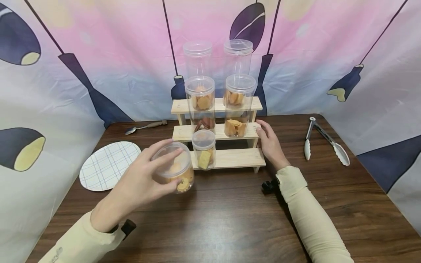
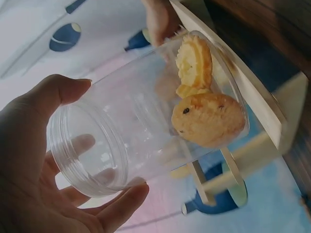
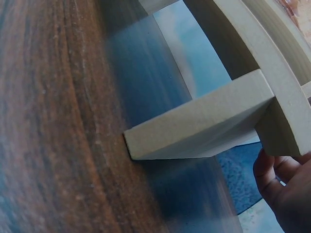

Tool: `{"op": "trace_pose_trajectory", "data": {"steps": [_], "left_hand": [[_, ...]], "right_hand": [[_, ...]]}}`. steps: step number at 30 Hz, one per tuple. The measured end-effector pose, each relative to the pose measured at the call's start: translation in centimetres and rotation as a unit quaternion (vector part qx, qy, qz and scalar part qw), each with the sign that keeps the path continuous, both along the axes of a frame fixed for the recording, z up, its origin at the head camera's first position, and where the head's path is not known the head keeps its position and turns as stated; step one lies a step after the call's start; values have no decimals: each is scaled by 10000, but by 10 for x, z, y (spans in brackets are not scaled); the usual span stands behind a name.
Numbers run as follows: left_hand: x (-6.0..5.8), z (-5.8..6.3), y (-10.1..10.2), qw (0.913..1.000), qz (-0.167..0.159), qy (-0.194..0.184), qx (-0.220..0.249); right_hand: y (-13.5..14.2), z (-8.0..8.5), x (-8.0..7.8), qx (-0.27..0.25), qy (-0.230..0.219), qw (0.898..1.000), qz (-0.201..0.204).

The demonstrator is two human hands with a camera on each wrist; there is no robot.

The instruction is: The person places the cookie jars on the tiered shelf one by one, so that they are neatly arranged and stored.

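My left hand (image 1: 139, 177) grips a clear round jar (image 1: 179, 166) near its lid, just in front of the left end of a stepped wooden rack (image 1: 235, 157). Golden cookies (image 2: 209, 119) lie at the jar's bottom, one a ridged ring, one dotted with dark bits. At the rack's right end, my right hand (image 1: 271, 144) holds the end of the middle shelf; in the right wrist view its curled fingers (image 3: 267, 177) meet a board end. On the lowest step a short jar (image 1: 204, 150) with green and yellowish biscuits stands beside the left hand's jar.
Tall clear jars of cookies, such as one jar (image 1: 239, 106), fill the upper two steps. Metal tongs (image 1: 325, 140) lie spread at the right. A checked oval mat (image 1: 108, 164) and a wooden-handled spoon (image 1: 146, 126) lie left. A printed cloth (image 1: 131, 73) hangs behind the table.
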State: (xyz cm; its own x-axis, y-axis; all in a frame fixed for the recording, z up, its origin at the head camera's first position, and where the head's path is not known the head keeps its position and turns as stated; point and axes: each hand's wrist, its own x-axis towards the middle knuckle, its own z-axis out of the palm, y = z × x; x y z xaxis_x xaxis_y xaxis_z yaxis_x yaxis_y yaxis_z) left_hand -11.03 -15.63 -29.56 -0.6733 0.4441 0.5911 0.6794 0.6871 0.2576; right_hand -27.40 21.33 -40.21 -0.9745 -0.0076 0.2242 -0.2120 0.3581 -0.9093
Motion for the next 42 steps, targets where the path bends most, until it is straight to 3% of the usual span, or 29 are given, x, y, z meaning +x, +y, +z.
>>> {"op": "trace_pose_trajectory", "data": {"steps": [12, 22, 28, 35, 42], "left_hand": [[8, 4, 44, 9974, -682, -200, -109], [-12, 1, 86, 9917, -1273, 181, 54], [-28, 3, 101, 9922, -1229, 229, -11], [-49, 2, 114, 9939, -1087, 171, 48], [-62, -7, 127, 9958, -913, 35, 55]], "right_hand": [[0, 0, 1, -21, -8, 10000, 25], [0, -1, -1, -35, -80, 10000, 21], [-1, 6, 1, -172, -174, 9997, 98], [-8, 31, 20, -153, -143, 9996, 200], [-4, 17, 11, -208, -251, 9994, 149]]}}
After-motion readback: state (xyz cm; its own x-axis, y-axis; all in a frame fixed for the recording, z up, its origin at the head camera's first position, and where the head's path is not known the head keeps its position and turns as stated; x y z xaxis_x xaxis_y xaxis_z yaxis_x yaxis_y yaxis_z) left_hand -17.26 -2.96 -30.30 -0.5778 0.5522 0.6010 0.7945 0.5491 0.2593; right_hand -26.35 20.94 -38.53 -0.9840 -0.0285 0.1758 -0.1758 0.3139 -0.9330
